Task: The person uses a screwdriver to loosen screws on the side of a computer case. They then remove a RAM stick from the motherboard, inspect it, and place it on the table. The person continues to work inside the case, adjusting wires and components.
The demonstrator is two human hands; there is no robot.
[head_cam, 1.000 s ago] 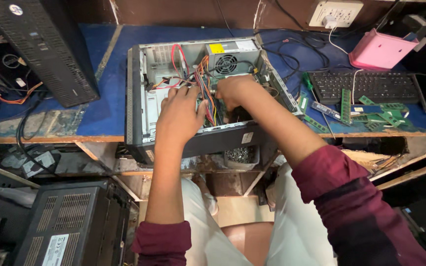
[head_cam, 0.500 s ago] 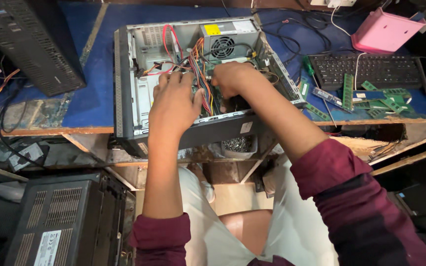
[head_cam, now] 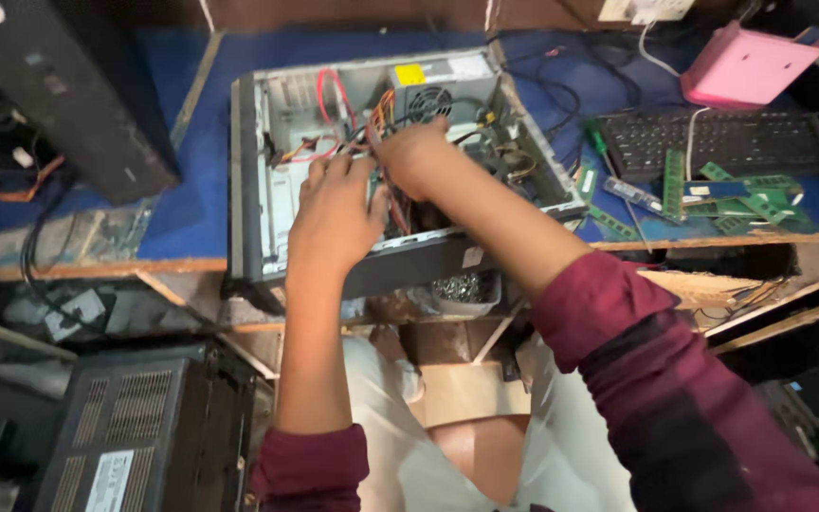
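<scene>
Near the front edge of the blue surface, the open grey metal computer case lies on its side, both hands inside among red and orange wires: left hand spread loosely, right hand curled, its grip unclear.

Right hand now deeper in the case, up by the wire bundle near the fan; left hand shifted slightly back toward the near wall.
</scene>
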